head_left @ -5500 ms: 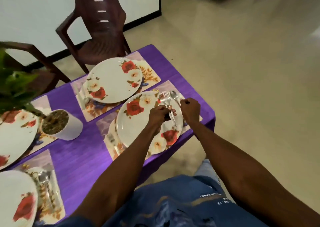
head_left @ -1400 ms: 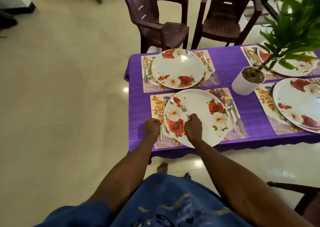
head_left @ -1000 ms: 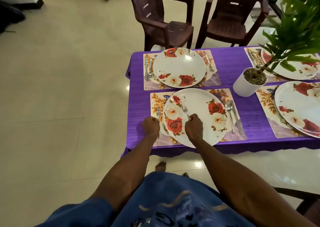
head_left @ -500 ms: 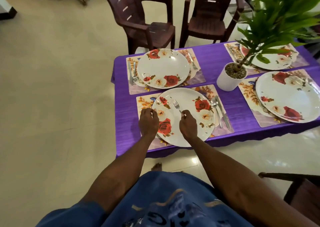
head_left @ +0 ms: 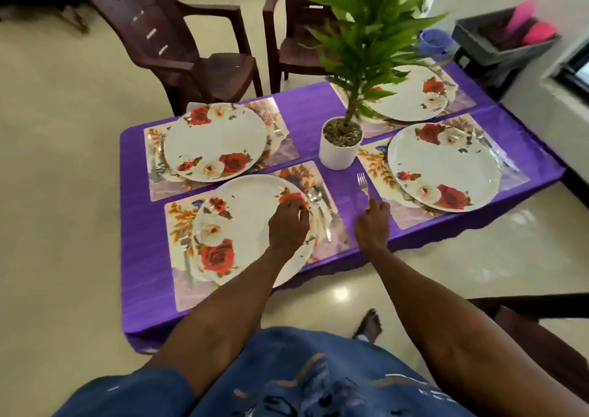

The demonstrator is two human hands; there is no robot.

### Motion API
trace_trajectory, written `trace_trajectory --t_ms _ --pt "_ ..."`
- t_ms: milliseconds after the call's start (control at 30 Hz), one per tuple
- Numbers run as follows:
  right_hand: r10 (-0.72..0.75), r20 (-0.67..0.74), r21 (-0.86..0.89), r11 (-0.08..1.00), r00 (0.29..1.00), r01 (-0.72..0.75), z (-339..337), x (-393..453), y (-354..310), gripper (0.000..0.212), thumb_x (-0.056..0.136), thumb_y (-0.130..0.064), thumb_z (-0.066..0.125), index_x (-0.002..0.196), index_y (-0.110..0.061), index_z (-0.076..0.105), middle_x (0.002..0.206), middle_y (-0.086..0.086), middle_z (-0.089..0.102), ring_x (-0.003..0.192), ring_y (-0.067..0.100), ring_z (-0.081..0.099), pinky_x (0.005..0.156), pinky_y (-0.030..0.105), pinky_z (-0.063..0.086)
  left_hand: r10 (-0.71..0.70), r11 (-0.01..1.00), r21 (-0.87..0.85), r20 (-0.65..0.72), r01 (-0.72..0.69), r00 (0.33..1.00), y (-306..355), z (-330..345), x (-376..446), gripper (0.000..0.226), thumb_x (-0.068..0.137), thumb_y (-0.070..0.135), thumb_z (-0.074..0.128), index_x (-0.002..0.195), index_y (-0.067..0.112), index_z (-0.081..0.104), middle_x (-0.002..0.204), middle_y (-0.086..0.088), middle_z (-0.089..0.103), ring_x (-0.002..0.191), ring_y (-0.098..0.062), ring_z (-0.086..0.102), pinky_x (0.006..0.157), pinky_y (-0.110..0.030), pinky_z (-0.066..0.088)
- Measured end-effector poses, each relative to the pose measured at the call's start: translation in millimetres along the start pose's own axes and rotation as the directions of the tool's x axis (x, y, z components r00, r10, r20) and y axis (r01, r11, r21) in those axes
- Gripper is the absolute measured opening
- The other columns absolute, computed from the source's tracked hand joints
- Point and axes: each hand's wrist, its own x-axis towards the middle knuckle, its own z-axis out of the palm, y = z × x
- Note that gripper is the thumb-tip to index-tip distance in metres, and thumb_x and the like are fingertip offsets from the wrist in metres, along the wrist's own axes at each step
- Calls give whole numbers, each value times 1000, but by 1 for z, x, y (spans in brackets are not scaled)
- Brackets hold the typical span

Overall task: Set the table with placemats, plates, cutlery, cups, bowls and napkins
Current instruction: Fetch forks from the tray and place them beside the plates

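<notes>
**A:** Low counter under a purple cloth, four floral placemats, a rose-patterned plate on each. Where are the hands?

**B:** The right hand pinches a fork by the handle, tines pointing away, over the purple strip between the near-left placemat and the near-right placemat. The left hand hovers over the right side of the near-left plate, fingers loosely curled, holding nothing.

**A:** Cutlery on that near setting?

**B:** A spoon and knife lie on the placemat just right of the plate, beside the left hand. Another fork lies on the left, partly under the plate rim.

**A:** And the far side?

**B:** The far-left plate has cutlery on its left, blurred. The near-right plate sits on its mat; the far-right plate is half hidden by leaves.

**A:** The centrepiece?

**B:** A white pot filled with pebbles stands mid-counter between the settings, its green plant rising tall.

**A:** The room?

**B:** Glossy cream floor tiles, two dark brown plastic chairs pulled back behind the counter. At the upper right, a dark bin with pink items inside and a small purple tub beside it. The person wears blue; a bare foot shows on the floor below the counter edge.
</notes>
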Motion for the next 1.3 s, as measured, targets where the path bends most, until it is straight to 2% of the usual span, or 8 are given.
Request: trace_trajectory --t_ms 67,167,333,500,633,900,1033,1300 --pt "-3 48 -41 999 999 5 -23 18 31 32 95 -4 50 127 -3 48 129 16 45 103 23 50 80 30 45 10 1000 0 1 -10 1000 38 25 1 15 89 16 63 97 5 70 103 -13 68 92 -33 64 70 -37 52" --pt "-51 141 -117 991 989 67 -48 34 60 35 97 -4 48 131 0 46 133 17 44 113 30 53 91 35 48 -39 999 -28 77 41 996 86 51 2 17 94 20 58 92 6 67 100 -13 64 90 -33 60 69 -36 46" --pt "-163 294 -161 963 942 217 -64 57 84 32 93 -6 52 122 7 47 125 26 47 112 40 50 92 42 44 -124 992 -7 112 126 986 123 84 -4 17 94 22 59 85 8 63 93 -9 60 83 -30 58 66 -37 47" --pt "-190 374 -259 919 908 298 -65 79 83 45 91 -19 66 129 -1 48 132 18 47 116 29 52 96 34 47 -145 988 83 190 131 971 128 90 -4 19 97 25 54 91 10 63 95 -5 60 80 -20 57 70 -36 52" --pt "-283 344 -356 843 895 403 -68 83 90 64 89 -30 67 139 -4 36 136 17 45 124 32 47 103 40 44 -158 985 105 205 138 966 128 97 3 19 97 27 54 91 11 64 95 -3 61 79 -17 56 71 -34 52" --pt "-383 457 -313 775 803 549 -80 93 121 64 92 -35 63 145 -14 34 144 12 37 132 29 37 107 43 40 -174 982 116 225 151 959 135 110 16 20 98 27 53 90 11 64 96 -1 59 77 -16 56 70 -35 53" --pt "-390 503 -285 768 771 574 -81 94 121 73 93 -33 62 153 -20 24 146 12 34 135 32 37 107 44 40 -166 982 124 232 140 958 130 111 13 20 98 26 52 90 11 63 94 0 57 76 -14 53 65 -28 44" --pt "-363 519 -279 784 774 555 -75 109 109 65 93 -32 63 150 -23 32 144 10 39 132 31 42 103 44 45 -178 980 126 232 152 956 119 108 13 20 98 27 53 89 13 64 89 2 58 74 -13 54 65 -26 45"
